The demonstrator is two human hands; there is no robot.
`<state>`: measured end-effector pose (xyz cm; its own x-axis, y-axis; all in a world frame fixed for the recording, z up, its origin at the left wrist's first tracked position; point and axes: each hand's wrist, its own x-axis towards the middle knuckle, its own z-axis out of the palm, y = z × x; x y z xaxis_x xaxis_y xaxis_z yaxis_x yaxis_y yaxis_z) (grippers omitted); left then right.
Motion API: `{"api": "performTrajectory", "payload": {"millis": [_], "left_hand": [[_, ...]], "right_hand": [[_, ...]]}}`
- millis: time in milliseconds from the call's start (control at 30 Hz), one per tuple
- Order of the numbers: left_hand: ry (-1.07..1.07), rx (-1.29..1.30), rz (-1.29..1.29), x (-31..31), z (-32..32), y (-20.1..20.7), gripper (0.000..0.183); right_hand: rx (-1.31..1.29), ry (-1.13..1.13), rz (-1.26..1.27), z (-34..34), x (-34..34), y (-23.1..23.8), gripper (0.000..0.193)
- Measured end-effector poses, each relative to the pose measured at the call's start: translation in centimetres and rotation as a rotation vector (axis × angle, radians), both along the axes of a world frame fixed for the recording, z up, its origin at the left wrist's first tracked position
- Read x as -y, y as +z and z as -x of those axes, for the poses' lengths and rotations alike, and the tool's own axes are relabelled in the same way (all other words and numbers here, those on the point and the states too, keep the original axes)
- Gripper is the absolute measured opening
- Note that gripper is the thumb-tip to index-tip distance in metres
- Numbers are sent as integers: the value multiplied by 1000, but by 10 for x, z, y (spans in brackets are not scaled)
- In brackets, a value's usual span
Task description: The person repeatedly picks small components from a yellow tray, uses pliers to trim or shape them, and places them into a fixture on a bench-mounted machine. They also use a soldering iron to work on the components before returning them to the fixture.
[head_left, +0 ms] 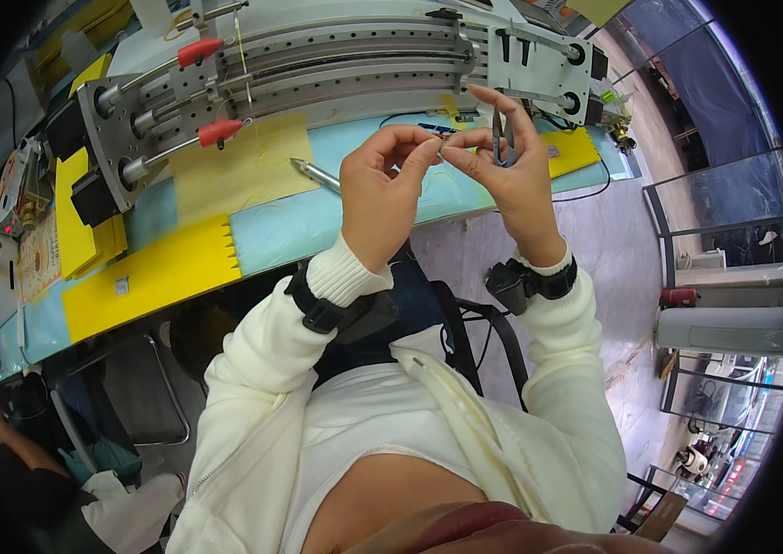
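Over the front edge of the bench, my left hand (382, 189) and my right hand (519, 180) meet fingertip to fingertip. The left thumb and index finger are pinched together; whatever is between them is too small to make out. My right thumb and index finger pinch at the same spot. Tucked in the fingers of that right hand is a pair of small metal snips (502, 146), its narrow arms pointing away from me. A silver pen-shaped tool (315, 174) lies on the bench just left of my left hand.
Behind my hands stands a long metal rail machine (345, 69) with red clamps (220, 132) and a thin yellow strand. Yellow sheets (156, 282) cover parts of the light blue bench top (290, 220). At the lower left a person's arm (17, 439) shows beside a chair.
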<state>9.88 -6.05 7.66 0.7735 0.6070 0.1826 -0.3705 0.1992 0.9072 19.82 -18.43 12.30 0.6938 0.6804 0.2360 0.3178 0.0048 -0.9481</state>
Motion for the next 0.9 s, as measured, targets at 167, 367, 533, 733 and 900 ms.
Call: {"api": "performTrajectory", "payload": {"millis": [167, 367, 533, 733, 900], "left_hand": [[40, 1, -136, 13, -15, 3, 10], [20, 33, -147, 36, -39, 2, 9], [46, 37, -253, 57, -57, 2, 9], [85, 46, -309, 54, -78, 23, 11], [137, -47, -709, -6, -127, 68, 14]], "right_hand": [[-94, -15, -92, -11, 12, -7, 69], [-265, -39, -191, -25, 36, -13, 68], [-358, -68, -318, -36, 54, -20, 66], [-176, -207, -403, -54, 69, -42, 61], [31, -282, -299, -65, 84, -58, 56]]}}
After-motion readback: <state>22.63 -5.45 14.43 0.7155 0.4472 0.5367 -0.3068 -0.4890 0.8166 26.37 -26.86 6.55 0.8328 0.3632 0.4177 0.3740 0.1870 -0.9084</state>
